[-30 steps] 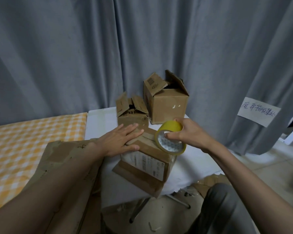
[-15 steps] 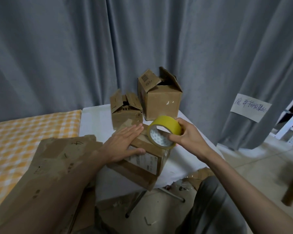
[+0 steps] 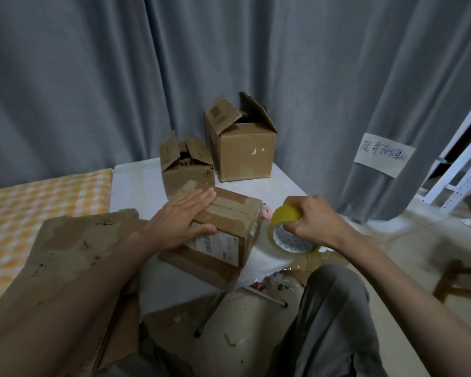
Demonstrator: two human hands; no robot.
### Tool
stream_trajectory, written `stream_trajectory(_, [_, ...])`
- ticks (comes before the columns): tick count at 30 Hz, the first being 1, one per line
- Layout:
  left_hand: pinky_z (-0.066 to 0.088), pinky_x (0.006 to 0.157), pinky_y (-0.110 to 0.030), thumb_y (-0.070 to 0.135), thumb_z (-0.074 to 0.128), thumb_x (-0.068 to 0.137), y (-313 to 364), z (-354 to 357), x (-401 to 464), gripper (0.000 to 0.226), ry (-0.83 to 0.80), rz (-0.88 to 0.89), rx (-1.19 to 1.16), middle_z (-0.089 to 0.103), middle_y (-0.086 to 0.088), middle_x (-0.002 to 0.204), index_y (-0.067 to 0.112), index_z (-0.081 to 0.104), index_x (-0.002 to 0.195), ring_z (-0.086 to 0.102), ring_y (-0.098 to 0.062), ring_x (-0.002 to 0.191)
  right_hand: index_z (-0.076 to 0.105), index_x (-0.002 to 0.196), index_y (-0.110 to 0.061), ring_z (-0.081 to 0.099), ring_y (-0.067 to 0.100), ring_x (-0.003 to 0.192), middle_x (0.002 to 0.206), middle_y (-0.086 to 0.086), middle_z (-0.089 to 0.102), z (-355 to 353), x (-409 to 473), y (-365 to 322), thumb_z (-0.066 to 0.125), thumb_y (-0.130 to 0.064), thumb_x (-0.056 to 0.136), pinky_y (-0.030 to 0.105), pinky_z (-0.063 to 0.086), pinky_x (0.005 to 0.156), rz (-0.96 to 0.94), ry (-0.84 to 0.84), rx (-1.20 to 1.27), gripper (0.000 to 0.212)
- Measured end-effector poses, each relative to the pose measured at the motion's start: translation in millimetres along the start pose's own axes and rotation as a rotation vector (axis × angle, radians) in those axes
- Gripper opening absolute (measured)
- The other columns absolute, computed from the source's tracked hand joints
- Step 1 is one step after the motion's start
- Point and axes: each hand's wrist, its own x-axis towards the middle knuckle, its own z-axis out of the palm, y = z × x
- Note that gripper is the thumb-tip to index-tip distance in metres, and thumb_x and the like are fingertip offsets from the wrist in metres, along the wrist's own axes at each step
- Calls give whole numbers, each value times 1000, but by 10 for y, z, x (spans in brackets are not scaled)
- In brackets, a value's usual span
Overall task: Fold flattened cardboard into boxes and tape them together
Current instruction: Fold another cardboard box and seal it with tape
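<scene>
A small brown cardboard box [image 3: 229,227] with a white label lies on the white table [image 3: 136,183], its top flaps closed. My left hand [image 3: 182,221] presses flat on its top, fingers straight and thumb against the near side. My right hand [image 3: 310,221] grips a yellow tape roll [image 3: 286,229] just right of the box, off its right edge. A strip of clear tape seems to run from the roll toward the box.
Two more cardboard boxes with open flaps stand behind, a small one [image 3: 185,170] and a larger one [image 3: 242,148]. Flattened cardboard [image 3: 74,240] lies at the left over a yellow checked cloth [image 3: 33,197]. Grey curtain behind; a wooden stool [image 3: 462,278] at right.
My right hand has carried the tape roll from above the box's top out to the right and down, past the box's right edge. The left hand stays pressed on the box.
</scene>
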Motion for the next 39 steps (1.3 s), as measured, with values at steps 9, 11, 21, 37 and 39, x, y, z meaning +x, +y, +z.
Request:
stream_trajectory(9, [-1,120,-33,79,14,90,-49,41,15,72,1,78,71,-8,17,163,49,-5,152,-5,-9,149,63,97,-29,62,23,80,86,6,69,345,-31,165,71,-30,74,37,52,69,10,-70,35,24])
stream_trajectory(11, [-2,121,-34,79,12,90,-57,31,20,73,-7,78,66,-10,18,163,48,-7,153,-9,-7,150,63,102,-26,62,25,83,90,7,69,426,-13,166,75,-31,76,37,51,73,20,-92,51,29])
stream_trajectory(21, [20,122,-38,53,17,101,-31,-123,-142,57,68,53,-92,19,18,160,33,21,154,16,-2,148,48,110,-30,53,1,75,90,-13,57,734,162,-7,80,-38,78,7,40,56,33,-244,256,45])
stream_trajectory(37, [14,123,-41,69,15,92,275,101,11,86,116,-336,22,21,-8,162,12,22,156,16,-24,150,58,110,-9,56,37,119,122,22,59,982,56,-80,47,-27,105,55,40,109,212,-362,971,22])
stream_trajectory(39, [8,122,-40,62,23,97,228,80,2,77,115,-306,32,21,-11,162,12,23,155,17,-28,149,58,106,-10,55,39,118,119,24,59,1014,28,-124,47,-27,105,58,40,108,171,-340,950,20])
